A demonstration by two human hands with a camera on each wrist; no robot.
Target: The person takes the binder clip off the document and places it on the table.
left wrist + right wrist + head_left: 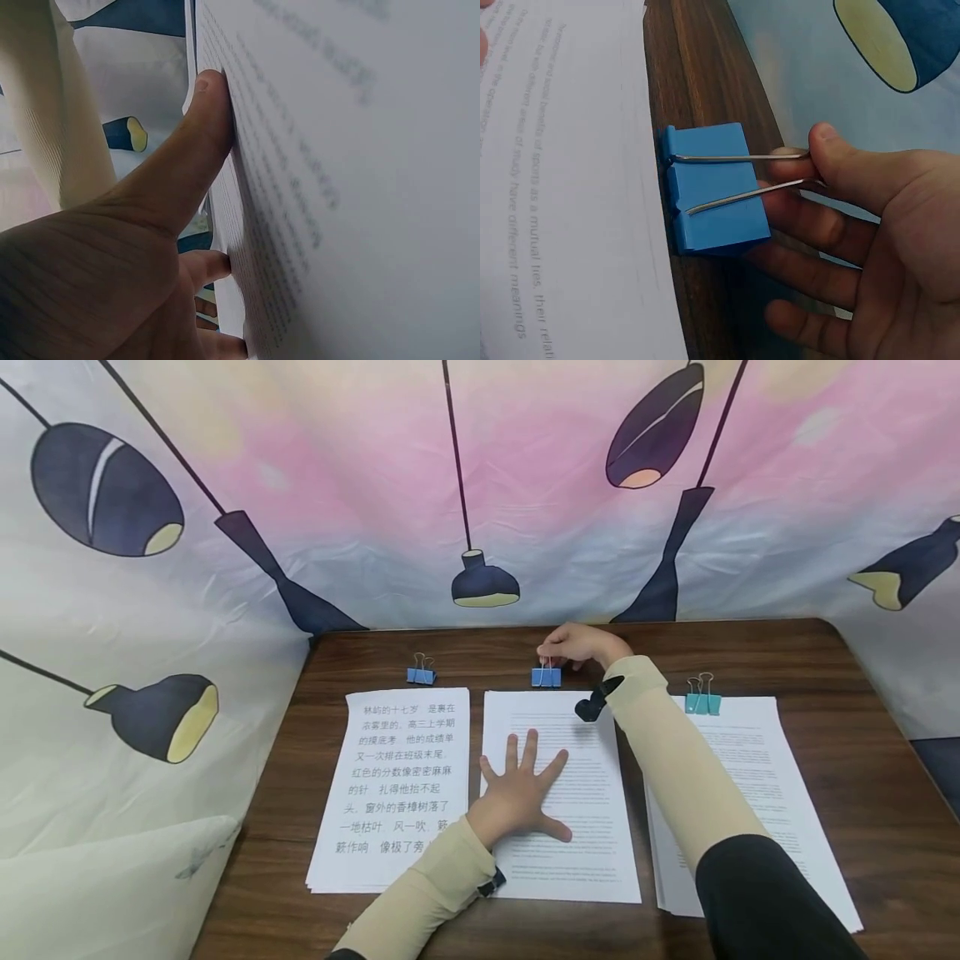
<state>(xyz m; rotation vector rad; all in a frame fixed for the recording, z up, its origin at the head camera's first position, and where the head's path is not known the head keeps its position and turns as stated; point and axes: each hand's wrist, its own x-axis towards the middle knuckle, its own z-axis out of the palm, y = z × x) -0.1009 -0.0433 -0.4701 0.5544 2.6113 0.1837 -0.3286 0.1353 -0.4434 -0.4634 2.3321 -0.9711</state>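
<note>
In the head view my left hand (pixel 517 797) lies with spread fingers on the middle stack of printed paper (pixel 577 860). The left wrist view shows its thumb (pixel 210 112) against the printed sheet. My right hand (pixel 581 643) is just beyond that stack's far edge and pinches the wire handles of a blue binder clip (pixel 546 677). Close up in the right wrist view, the thumb and fingers hold the wire handles of the clip (pixel 716 187), whose mouth faces the paper's edge (pixel 656 187). Whether the clip touches the paper I cannot tell.
A left stack (pixel 405 777) bears large Chinese print, and another blue binder clip (pixel 421 670) stands on the wooden table (pixel 360 660) behind it. At right, a stack (pixel 757 777) has a teal binder clip (pixel 702 703) at its far edge. A lamp-patterned cloth (pixel 360 485) hangs behind the table.
</note>
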